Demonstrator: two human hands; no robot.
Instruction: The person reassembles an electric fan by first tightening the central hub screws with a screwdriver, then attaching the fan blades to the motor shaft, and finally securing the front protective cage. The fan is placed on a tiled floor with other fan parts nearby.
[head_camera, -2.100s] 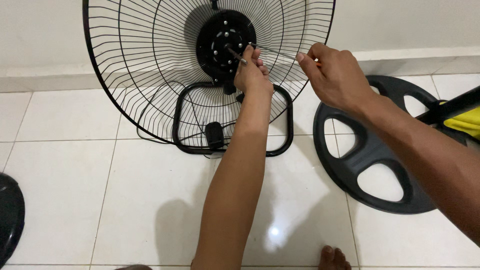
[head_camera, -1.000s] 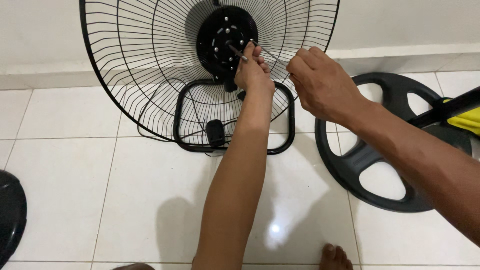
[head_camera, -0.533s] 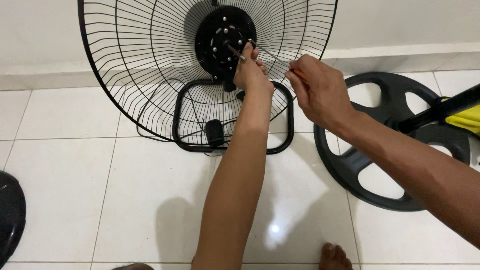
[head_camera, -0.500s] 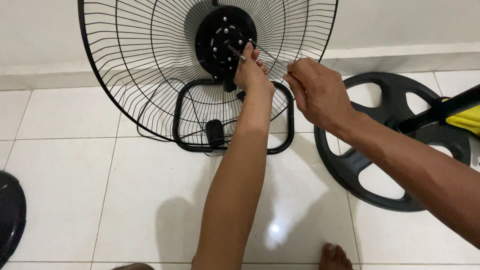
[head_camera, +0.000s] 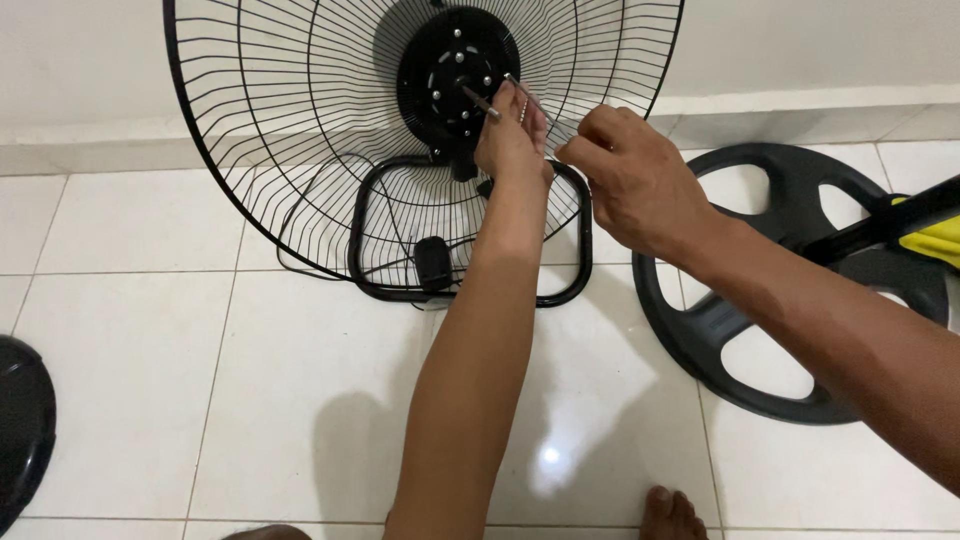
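L hand (head_camera: 512, 135) is up at the motor hub (head_camera: 458, 72) of the rear fan guard (head_camera: 300, 150), fingers closed, pinching something small at the hub's right edge, close by the metal shaft (head_camera: 478, 101) sticking out of the middle. Can't tell exactly what's pinched; looks like a screw or the tool tip. R hand (head_camera: 630, 180) is closed on a screwdriver (head_camera: 532, 101); only the thin steel shank shows, running up-left from the fist to the hub face, handle hidden in the grip.

Step in hand, as I read it: driving or backing out one of the small bright screws that fix the wire guard to the motor housing, w/ L hand steadying at the tip. Tightening vs loosening can't be told. Whatever turn comes needs the tip kept square in the screw head and L fingers kept clear of the shank.

Guard stands upright against the wall on a black rounded-square frame base (head_camera: 560, 290). A black plug (head_camera: 432, 262) and cord lie on the floor behind the wires.

Round black plastic stand base (head_camera: 740, 310) w/ cut-outs lies flat on the white tile floor (head_camera: 200, 380), R of the guard. Yellow-and-black object (head_camera: 925, 235) at far R edge, kind unclear. Dark rounded piece (head_camera: 22, 420) at L edge.

No packages, labels or signs in view.
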